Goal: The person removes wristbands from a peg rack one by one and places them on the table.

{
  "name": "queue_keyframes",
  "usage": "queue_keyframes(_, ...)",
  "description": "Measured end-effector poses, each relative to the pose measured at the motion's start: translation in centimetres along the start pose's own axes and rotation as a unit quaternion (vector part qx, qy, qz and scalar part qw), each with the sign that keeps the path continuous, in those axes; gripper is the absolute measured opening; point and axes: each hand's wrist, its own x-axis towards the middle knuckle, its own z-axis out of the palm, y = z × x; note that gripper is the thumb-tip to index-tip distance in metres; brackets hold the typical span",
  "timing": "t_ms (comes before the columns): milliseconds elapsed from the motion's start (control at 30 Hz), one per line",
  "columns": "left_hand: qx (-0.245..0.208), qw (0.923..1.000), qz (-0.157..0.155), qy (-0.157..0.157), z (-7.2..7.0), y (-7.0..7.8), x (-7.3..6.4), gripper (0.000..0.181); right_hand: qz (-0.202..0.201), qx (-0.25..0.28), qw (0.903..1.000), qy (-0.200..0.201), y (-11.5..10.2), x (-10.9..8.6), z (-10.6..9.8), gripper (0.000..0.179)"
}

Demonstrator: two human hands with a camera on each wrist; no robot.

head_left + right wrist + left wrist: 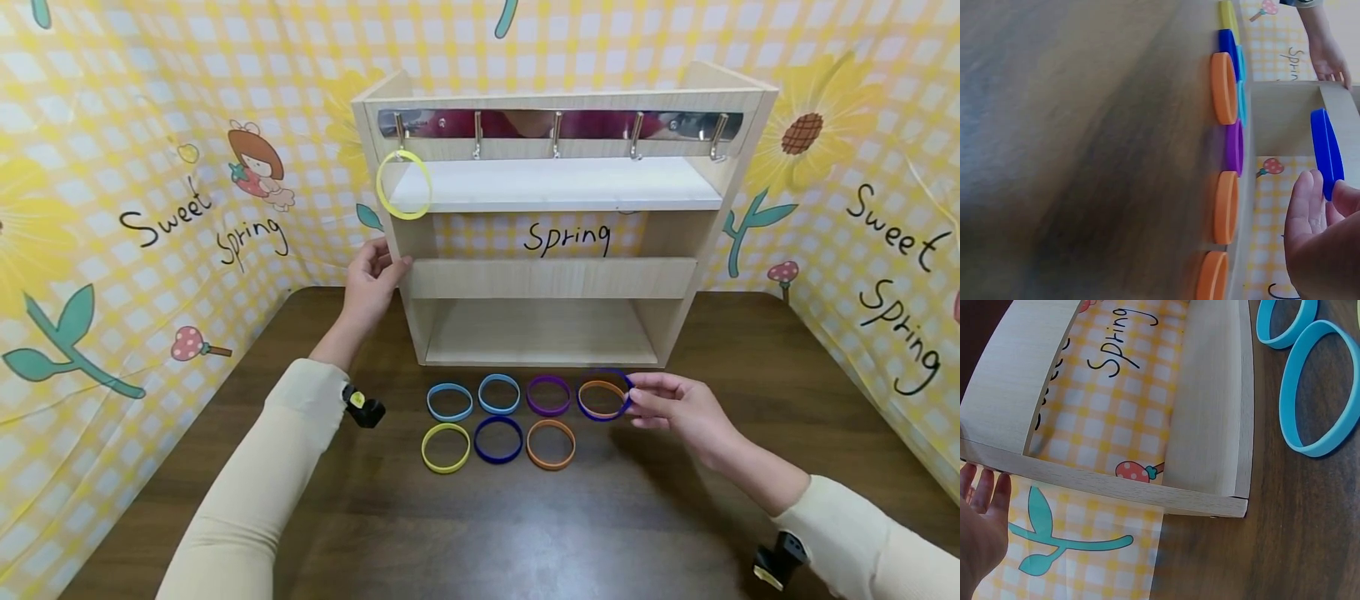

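Observation:
My right hand [678, 408] pinches a dark blue wristband [1327, 153] at its edge, raised above the table; in the head view an orange band [600, 385] shows through its ring. My left hand [369, 287] grips the left side panel of a pale wooden shelf rack [551, 279], thumb at the front edge and fingers on the outer face. A yellow band [382, 198] hangs from the leftmost hook [400, 129]. In front of the rack lie two light blue bands [450, 417] [498, 412], a purple band [548, 412], a yellow band [446, 471], a dark blue band [498, 460] and another orange band [551, 466].
The rack's metal strip [517, 125] carries several hooks, the others bearing no bands. Checked yellow cloth [165, 292] walls the brown table [510, 533] at the back and sides. Another orange band [1213, 275] appears low in the right wrist view.

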Motion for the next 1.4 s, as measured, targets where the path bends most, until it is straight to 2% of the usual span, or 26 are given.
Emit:
queue_keyframes(167, -0.003, 1.0000, 0.005, -0.004, -0.1, -0.2, 0.0, 0.032, 0.026, -0.015, 0.9994, -0.015, 0.8, -0.4, -0.5, 0.034)
queue_keyframes(367, 0.002, 0.9999, 0.007, -0.007, -0.2, -0.3, 0.0, 0.033, 0.056, -0.038, 0.9975, -0.020, 1.9, -0.5, -0.9, 0.040)
queue_keyframes(500, 0.003, 1.0000, 0.007, -0.007, -0.2, -0.4, -0.1, 0.034, 0.067, -0.058, 0.9952, -0.042, 2.4, -0.5, -1.2, 0.045)
queue_keyframes(700, 0.002, 1.0000, 0.000, -0.005, -0.2, -0.3, -0.2, 0.040, 0.082, -0.058, 0.9925, -0.070, 3.2, -0.6, -1.3, 0.043)
queue_keyframes(1400, 0.000, 1.0000, 0.002, -0.002, 0.0, -0.1, 0.0, 0.039, 0.097, -0.084, 0.9886, -0.079, 3.8, -0.7, -1.4, 0.042)
